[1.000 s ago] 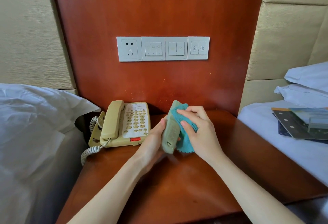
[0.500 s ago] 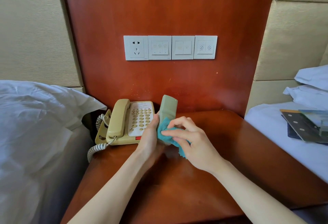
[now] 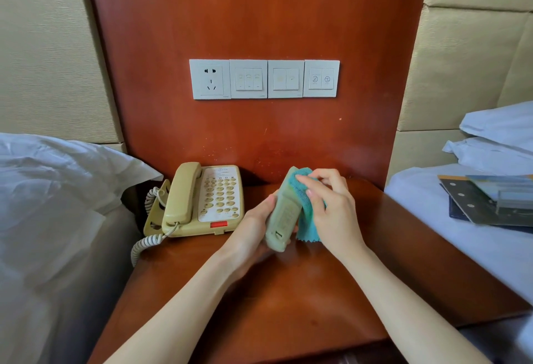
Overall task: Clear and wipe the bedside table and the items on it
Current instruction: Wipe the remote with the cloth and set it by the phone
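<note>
Left hand (image 3: 253, 225) grips the remote (image 3: 284, 213); right hand (image 3: 331, 205) pinches the cloth (image 3: 307, 205) over it. Risk: remote slipping onto the counter (image 3: 288, 306) below.

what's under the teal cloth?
The teal cloth drapes over the far end of the grey-green remote held by the left hand; right hand presses it. The remote's covered face is hidden.

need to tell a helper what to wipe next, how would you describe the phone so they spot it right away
On the red-brown bedside table, look at its back left corner. The phone sits there: beige, corded, with a red tab on its front edge.
</note>
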### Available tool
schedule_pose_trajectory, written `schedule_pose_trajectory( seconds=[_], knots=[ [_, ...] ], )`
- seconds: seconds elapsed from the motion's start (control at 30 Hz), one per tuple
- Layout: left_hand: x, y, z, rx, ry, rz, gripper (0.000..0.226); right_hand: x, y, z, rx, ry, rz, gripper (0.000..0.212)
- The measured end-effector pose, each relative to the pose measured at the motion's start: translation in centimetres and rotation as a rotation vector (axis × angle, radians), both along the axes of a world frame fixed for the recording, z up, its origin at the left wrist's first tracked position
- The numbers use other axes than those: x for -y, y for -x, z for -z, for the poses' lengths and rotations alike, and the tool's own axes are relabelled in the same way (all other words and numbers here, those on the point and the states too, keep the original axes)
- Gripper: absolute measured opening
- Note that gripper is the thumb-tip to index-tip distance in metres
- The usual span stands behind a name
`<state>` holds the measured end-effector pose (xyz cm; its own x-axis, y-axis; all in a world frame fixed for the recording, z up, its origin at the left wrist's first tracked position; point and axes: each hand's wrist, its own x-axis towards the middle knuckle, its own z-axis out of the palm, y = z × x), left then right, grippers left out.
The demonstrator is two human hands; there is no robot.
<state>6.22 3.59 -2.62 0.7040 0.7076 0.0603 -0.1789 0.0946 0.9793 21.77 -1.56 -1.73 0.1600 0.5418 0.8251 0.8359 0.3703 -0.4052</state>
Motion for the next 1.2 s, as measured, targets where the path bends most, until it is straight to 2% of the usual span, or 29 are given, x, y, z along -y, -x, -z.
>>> schedule_pose_trajectory(
  seconds=[0.37, 0.6, 1.2],
  knots=[
    [0.6, 0.1, -0.5, -0.068, -0.004, -0.031, 0.041, -0.2, -0.1, -0.1, -0.049, 0.050, 0.030, 0.030],
    [0.8, 0.1, -0.9, -0.018, 0.069, -0.024, 0.042, -0.3, -0.6, -0.1, -0.132, 0.061, 0.067, 0.029],
    [1.0, 0.4, -1.1, -0.079, 0.047, -0.098, 0.039, -0.2, -0.1, -0.1, -0.134, 0.091, 0.049, 0.029]
  ],
)
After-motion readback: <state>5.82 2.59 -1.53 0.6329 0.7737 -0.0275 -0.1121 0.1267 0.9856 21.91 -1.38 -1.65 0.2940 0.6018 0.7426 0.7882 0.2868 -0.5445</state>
